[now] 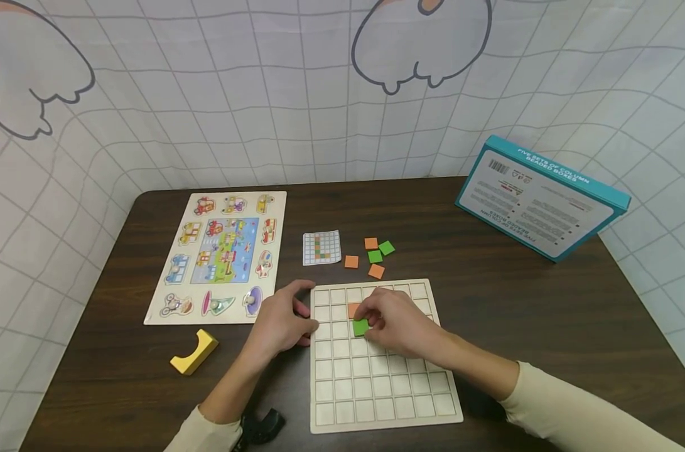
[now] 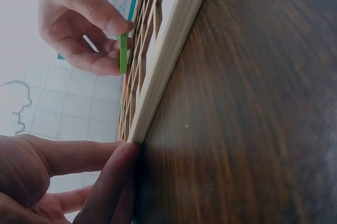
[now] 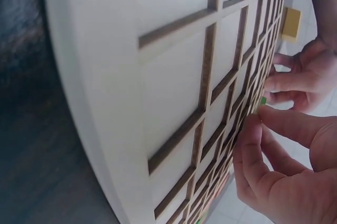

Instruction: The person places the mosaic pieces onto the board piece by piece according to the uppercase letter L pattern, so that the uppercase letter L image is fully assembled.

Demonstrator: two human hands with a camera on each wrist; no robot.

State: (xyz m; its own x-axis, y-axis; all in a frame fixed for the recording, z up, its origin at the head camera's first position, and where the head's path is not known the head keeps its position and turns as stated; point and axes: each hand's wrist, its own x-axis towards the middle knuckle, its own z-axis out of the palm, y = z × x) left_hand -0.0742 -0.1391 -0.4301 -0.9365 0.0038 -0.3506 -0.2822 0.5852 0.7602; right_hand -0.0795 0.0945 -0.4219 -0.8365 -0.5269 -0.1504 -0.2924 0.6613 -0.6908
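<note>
A pale wooden grid board (image 1: 387,408) lies flat on the dark table. My right hand (image 1: 397,321) pinches a green square tile (image 1: 360,328) between thumb and fingers over the upper left part of the grid. In the left wrist view this green tile (image 2: 123,56) stands on edge, tilted against the board. Just beyond it an orange tile (image 1: 353,310) sits in a cell, partly covered by the fingers. My left hand (image 1: 281,321) touches the board's left edge near the far corner, its thumb and fingers spread along that side.
Behind the board are a small pattern card (image 1: 322,248) and several loose orange and green tiles (image 1: 375,256). A picture knob puzzle (image 1: 172,307) lies at left, with a yellow arched block (image 1: 195,355) in front of it. A teal-edged box (image 1: 540,201) leans at the back right.
</note>
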